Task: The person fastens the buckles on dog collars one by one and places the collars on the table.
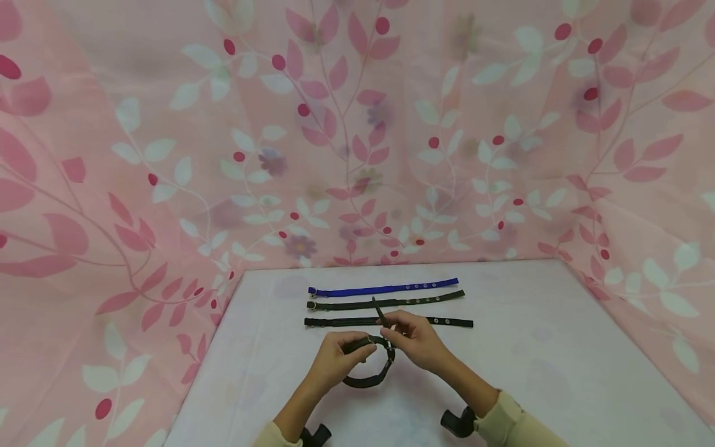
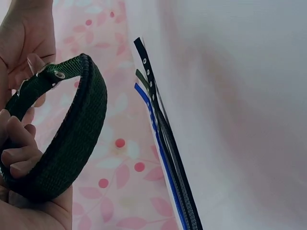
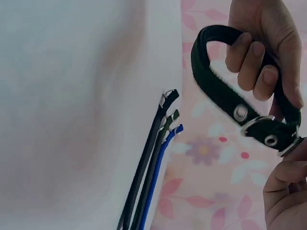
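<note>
A dark green pet collar (image 1: 365,381), woven and bent round into a loop, is held up between both hands above the table. My left hand (image 1: 333,361) grips the loop's band, its fingers curled through the ring as the right wrist view shows. The strap's loose end (image 1: 380,312) points up and away, pinched between thumb and fingers of my right hand (image 1: 419,339), close beside the metal buckle (image 3: 289,146). Metal-rimmed eyelets (image 3: 241,113) and a D-ring show along the band. In the left wrist view the padded outer side of the collar (image 2: 79,143) faces the camera.
Three more collars lie flat and roughly parallel beyond the hands: a blue one (image 1: 385,290), a dark green one (image 1: 352,306) and a black one (image 1: 341,322), buckles to the left. They rest on a white table (image 1: 536,372). Pink leaf-patterned cloth (image 1: 391,124) hangs behind and at the sides.
</note>
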`<state>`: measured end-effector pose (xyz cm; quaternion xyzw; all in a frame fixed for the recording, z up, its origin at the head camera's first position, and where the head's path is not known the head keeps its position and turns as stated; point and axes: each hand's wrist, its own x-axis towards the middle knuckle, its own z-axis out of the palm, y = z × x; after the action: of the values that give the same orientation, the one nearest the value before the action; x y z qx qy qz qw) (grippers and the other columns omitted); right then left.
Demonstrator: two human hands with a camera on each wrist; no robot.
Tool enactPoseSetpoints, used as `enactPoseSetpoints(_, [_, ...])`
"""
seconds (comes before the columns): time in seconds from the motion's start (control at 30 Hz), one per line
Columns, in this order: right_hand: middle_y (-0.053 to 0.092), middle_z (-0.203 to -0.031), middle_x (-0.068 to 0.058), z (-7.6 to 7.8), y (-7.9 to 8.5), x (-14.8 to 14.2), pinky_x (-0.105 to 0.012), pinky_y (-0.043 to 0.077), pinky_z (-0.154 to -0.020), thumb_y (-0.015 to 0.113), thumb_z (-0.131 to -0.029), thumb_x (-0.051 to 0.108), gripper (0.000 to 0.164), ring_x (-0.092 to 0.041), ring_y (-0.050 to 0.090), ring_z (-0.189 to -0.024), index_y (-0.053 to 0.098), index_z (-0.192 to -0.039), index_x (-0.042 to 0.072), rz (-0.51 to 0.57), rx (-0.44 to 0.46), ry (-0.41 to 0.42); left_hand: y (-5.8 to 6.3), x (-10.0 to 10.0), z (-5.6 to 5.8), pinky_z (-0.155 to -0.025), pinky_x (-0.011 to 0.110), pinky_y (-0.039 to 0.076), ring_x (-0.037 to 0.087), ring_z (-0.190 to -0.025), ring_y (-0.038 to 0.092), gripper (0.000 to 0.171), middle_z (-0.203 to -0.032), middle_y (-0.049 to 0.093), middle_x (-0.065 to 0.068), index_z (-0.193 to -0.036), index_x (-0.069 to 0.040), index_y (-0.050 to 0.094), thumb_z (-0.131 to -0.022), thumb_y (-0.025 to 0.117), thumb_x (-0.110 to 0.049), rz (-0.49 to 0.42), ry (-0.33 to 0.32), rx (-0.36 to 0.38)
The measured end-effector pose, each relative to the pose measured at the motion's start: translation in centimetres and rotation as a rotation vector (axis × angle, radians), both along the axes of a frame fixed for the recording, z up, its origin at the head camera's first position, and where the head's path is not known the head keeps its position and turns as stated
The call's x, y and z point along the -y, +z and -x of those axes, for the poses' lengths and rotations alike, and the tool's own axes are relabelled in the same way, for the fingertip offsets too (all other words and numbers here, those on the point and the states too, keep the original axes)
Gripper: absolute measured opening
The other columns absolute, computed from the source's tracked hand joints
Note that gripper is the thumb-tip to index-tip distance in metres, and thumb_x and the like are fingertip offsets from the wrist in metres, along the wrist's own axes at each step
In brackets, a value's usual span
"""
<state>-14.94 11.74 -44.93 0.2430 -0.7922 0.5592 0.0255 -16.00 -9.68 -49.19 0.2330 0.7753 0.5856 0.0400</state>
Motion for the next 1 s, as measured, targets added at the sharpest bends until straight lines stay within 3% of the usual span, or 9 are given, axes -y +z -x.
enactPoseSetpoints(0.17, [0.068,-0.103,-0.011,0.2,-0.8,-0.1,-0.022,0.051,-0.059,0.058,-0.099,0.008,0.023,-0.006,0.056,-0.066,0.059,-0.122,0.009,-0.104,-0.136,0.078,0.0,-0.1,-0.3,-0.051,0.018,0.04,0.003,-0.06,0.053,0.017,-0.067,0.063,0.003,-0.095,-0.01,0.077,-0.09,0.074,-0.025,-0.003,-0.003,0.013])
enactPoseSetpoints(0.3, [0.069,-0.098,-0.006,0.2,-0.9,-0.1,-0.023,0.052,-0.061,0.06,-0.099,0.01,0.022,-0.012,0.058,-0.063,0.06,-0.12,0.011,-0.077,-0.198,0.066,0.1,-0.1,-0.3,-0.051,0.018,0.04,0.004,-0.06,0.054,0.016,-0.066,0.063,0.003,-0.093,-0.011,0.077,-0.09,0.074,-0.027,0.002,0.0,0.014])
enactPoseSetpoints(0.5, [0.068,-0.091,-0.007,0.0,-1.0,0.0,-0.023,0.052,-0.057,0.058,-0.099,0.009,0.022,-0.01,0.06,-0.061,0.059,-0.122,0.009,-0.024,-0.238,0.056,0.4,-0.3,-0.3,-0.053,0.02,0.043,0.005,-0.061,0.056,0.015,-0.067,0.063,0.004,-0.092,-0.012,0.076,-0.089,0.074,-0.026,0.022,-0.019,0.001])
enactPoseSetpoints(0.73, [0.06,-0.082,-0.022,0.4,-1.5,-0.7,-0.027,0.047,-0.042,0.048,-0.105,0.014,0.024,-0.011,0.051,-0.046,0.054,-0.126,0.005,0.144,-0.037,0.014,0.4,-0.4,-0.6,-0.067,0.022,0.053,0.007,-0.074,0.062,0.018,-0.085,0.07,0.007,-0.101,-0.007,0.074,-0.088,0.075,-0.019,-0.069,0.008,0.081])
enactPoseSetpoints(0.83, [0.059,-0.079,-0.023,0.4,-1.6,-0.8,-0.026,0.047,-0.042,0.051,-0.104,0.016,0.028,-0.01,0.052,-0.047,0.057,-0.128,0.003,0.154,-0.012,0.02,0.4,-0.7,-0.6,-0.077,0.024,0.055,0.01,-0.084,0.067,0.023,-0.098,0.074,0.01,-0.107,-0.007,0.074,-0.087,0.076,-0.019,-0.089,-0.005,0.119])
enactPoseSetpoints(1.0, [0.06,-0.076,-0.019,0.5,-1.7,-1.1,-0.024,0.044,-0.043,0.056,-0.101,0.012,0.03,-0.009,0.048,-0.049,0.062,-0.127,-0.001,0.221,-0.007,0.025,0.3,-0.6,-0.7,-0.079,0.026,0.056,0.012,-0.085,0.067,0.02,-0.096,0.074,0.011,-0.104,-0.007,0.075,-0.087,0.076,-0.017,-0.132,0.006,0.148])
